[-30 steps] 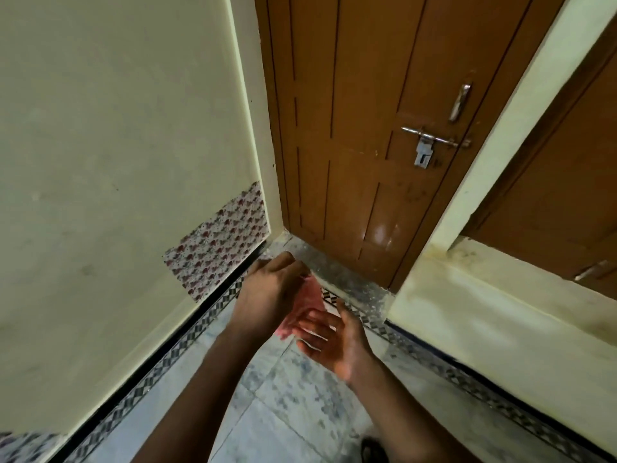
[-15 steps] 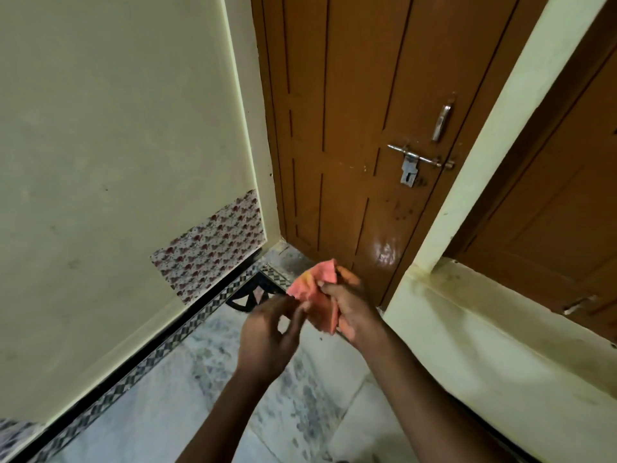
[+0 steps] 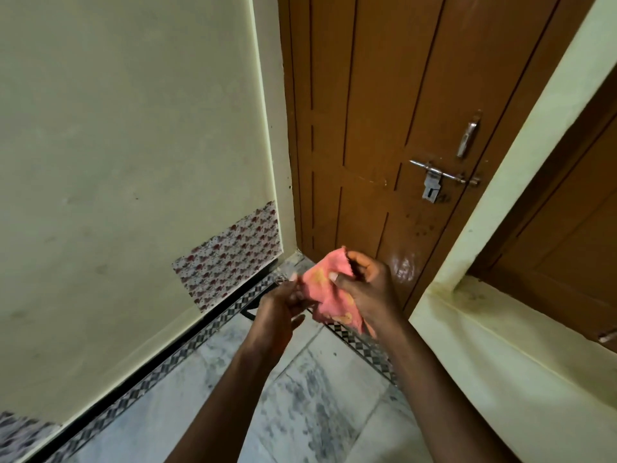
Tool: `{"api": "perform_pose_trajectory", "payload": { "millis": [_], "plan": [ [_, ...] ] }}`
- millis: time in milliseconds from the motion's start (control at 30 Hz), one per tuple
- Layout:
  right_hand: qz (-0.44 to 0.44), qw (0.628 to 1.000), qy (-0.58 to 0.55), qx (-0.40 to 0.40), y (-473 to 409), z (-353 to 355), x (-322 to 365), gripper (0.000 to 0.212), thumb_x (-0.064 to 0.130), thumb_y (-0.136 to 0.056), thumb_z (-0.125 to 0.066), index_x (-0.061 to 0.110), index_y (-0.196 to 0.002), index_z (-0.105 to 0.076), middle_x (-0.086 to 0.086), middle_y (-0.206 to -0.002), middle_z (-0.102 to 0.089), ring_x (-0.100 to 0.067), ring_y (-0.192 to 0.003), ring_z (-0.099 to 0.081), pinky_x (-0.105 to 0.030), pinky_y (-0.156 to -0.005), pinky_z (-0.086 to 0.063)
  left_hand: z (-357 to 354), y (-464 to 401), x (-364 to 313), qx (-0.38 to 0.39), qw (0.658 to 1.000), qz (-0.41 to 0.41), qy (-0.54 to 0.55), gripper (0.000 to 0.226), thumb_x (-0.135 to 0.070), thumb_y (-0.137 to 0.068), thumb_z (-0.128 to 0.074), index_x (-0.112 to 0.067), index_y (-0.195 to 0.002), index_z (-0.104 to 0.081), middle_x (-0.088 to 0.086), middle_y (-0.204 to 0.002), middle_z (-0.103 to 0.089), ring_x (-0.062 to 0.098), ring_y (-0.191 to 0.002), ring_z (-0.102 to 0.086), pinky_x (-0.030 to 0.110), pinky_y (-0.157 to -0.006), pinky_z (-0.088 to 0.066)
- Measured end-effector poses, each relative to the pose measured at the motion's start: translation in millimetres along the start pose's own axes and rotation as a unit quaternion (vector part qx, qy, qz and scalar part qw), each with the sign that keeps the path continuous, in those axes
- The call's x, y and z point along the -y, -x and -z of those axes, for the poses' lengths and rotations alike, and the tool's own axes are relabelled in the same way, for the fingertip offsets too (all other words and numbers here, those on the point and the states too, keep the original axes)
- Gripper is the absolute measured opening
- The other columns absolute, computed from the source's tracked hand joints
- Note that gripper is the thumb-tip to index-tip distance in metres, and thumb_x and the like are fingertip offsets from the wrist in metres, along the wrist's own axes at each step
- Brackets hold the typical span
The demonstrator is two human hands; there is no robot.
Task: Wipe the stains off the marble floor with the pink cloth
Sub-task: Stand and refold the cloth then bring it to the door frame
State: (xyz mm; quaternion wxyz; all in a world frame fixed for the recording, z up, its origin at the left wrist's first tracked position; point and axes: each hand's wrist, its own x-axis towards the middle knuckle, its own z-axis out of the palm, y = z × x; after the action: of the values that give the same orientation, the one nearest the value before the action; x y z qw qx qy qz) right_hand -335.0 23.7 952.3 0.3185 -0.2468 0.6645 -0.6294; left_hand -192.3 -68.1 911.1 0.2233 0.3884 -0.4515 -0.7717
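The pink cloth (image 3: 329, 290), with yellow patches, is bunched up in the air above the floor corner. My right hand (image 3: 369, 289) grips its right side, thumb on top. My left hand (image 3: 278, 310) pinches the cloth's left edge with its fingertips. Grey-veined white marble floor (image 3: 310, 406) spreads below both forearms, with dark smudgy marks on the tiles. The hands and cloth hide the corner of the floor by the door.
A shut brown wooden door (image 3: 367, 128) with a metal latch (image 3: 434, 178) stands ahead. A cream wall (image 3: 133, 145) with a floral patch (image 3: 230, 255) runs on the left. A patterned black-and-white border (image 3: 173, 359) edges the floor. A cream ledge (image 3: 510, 355) rises on the right.
The cloth came up off the floor, from under my left hand into my right hand. Both hands rose, and my left hand now holds the cloth's edge.
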Motion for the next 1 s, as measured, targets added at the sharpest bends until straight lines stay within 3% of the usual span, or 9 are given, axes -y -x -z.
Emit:
{"api": "perform_pose_trajectory", "payload": {
  "millis": [133,233,367,467,600,733,800,900,1000],
  "plan": [
    [0.001,0.999,0.031,-0.018,-5,2,-4,0.046,-0.005,-0.088,-0.079,0.008,-0.131,-0.07,-0.008,-0.123,-0.076,-0.027,-0.117,-0.072,-0.048,-0.102,-0.061,7,-1,-6,-0.018,0.998,-0.057,-0.022,0.024,-0.032,-0.096,-0.07,-0.01,-0.102,-0.076,0.01,-0.098,-0.077,0.028,-0.098,-0.071,0.048,-0.096,-0.054],
    [-0.004,0.999,0.038,-0.03,-6,3,-4,0.045,-0.007,-0.084,-0.082,0.007,-0.126,-0.073,-0.013,-0.12,-0.078,-0.032,-0.115,-0.073,-0.051,-0.097,-0.063,5,3,-12,-0.021,0.995,-0.099,-0.016,0.033,-0.031,-0.087,-0.076,-0.002,-0.099,-0.068,0.003,-0.086,-0.074,0.017,-0.083,-0.069,0.03,-0.071,-0.056],
    [-0.011,0.998,0.029,-0.049,-3,7,-3,0.032,-0.009,-0.082,-0.083,0.008,-0.108,-0.074,-0.014,-0.107,-0.08,-0.034,-0.105,-0.076,-0.052,-0.091,-0.065,0,8,-15,-0.037,0.988,-0.14,-0.046,0.034,-0.016,-0.09,-0.077,0.012,-0.097,-0.06,0.009,-0.08,-0.072,0.019,-0.074,-0.07,0.03,-0.057,-0.057],
    [-0.008,0.998,0.025,-0.062,0,8,-2,0.029,-0.008,-0.08,-0.085,0.013,-0.097,-0.074,-0.008,-0.097,-0.08,-0.026,-0.092,-0.076,-0.046,-0.084,-0.064,-4,10,-14,-0.065,0.986,-0.145,-0.059,0.016,-0.01,-0.089,-0.079,-0.003,-0.091,-0.064,0.011,-0.086,-0.079,0.027,-0.083,-0.077,0.044,-0.06,-0.064],
    [-0.006,0.997,0.028,-0.075,5,12,-1,0.033,-0.007,-0.078,-0.088,0.019,-0.091,-0.071,-0.001,-0.09,-0.079,-0.015,-0.083,-0.075,-0.03,-0.07,-0.064,-3,10,-11,-0.08,0.982,-0.159,-0.066,0.021,-0.008,-0.084,-0.084,-0.003,-0.09,-0.065,0.019,-0.097,-0.08,0.043,-0.095,-0.077,0.064,-0.073,-0.064],
    [-0.003,0.998,0.033,-0.06,10,16,1,0.054,-0.008,-0.077,-0.088,0.023,-0.114,-0.064,-0.003,-0.094,-0.077,-0.009,-0.084,-0.075,-0.019,-0.054,-0.058,-5,13,-12,-0.087,0.977,-0.184,-0.068,0.033,-0.001,-0.082,-0.084,-0.004,-0.106,-0.062,0.015,-0.1,-0.08,0.032,-0.095,-0.079,0.058,-0.073,-0.066],
    [0.005,0.999,0.042,-0.031,12,16,2,0.057,-0.011,-0.075,-0.088,0.02,-0.118,-0.068,0.0,-0.095,-0.077,-0.011,-0.092,-0.076,-0.018,-0.056,-0.06,-6,16,-14,-0.081,0.972,-0.208,-0.071,0.039,0.005,-0.084,-0.08,-0.003,-0.116,-0.06,0.016,-0.098,-0.079,0.025,-0.09,-0.08,0.045,-0.064,-0.067],
    [0.025,0.995,0.092,-0.026,14,15,4,0.045,-0.01,-0.072,-0.09,0.019,-0.103,-0.076,0.01,-0.09,-0.075,-0.01,-0.093,-0.075,-0.026,-0.07,-0.067,-4,17,-13,-0.063,0.958,-0.254,-0.119,0.042,0.01,-0.086,-0.076,-0.003,-0.124,-0.065,0.016,-0.093,-0.076,0.012,-0.086,-0.078,0.025,-0.064,-0.063],
    [0.067,0.987,0.143,-0.035,16,18,3,0.038,-0.003,-0.074,-0.092,0.029,-0.087,-0.076,0.013,-0.086,-0.075,-0.006,-0.083,-0.073,-0.036,-0.076,-0.066,-3,16,-12,-0.064,0.94,-0.282,-0.18,0.035,0.006,-0.086,-0.078,-0.015,-0.114,-0.074,0.001,-0.099,-0.078,0.006,-0.086,-0.076,0.016,-0.063,-0.059]
  ]
}}
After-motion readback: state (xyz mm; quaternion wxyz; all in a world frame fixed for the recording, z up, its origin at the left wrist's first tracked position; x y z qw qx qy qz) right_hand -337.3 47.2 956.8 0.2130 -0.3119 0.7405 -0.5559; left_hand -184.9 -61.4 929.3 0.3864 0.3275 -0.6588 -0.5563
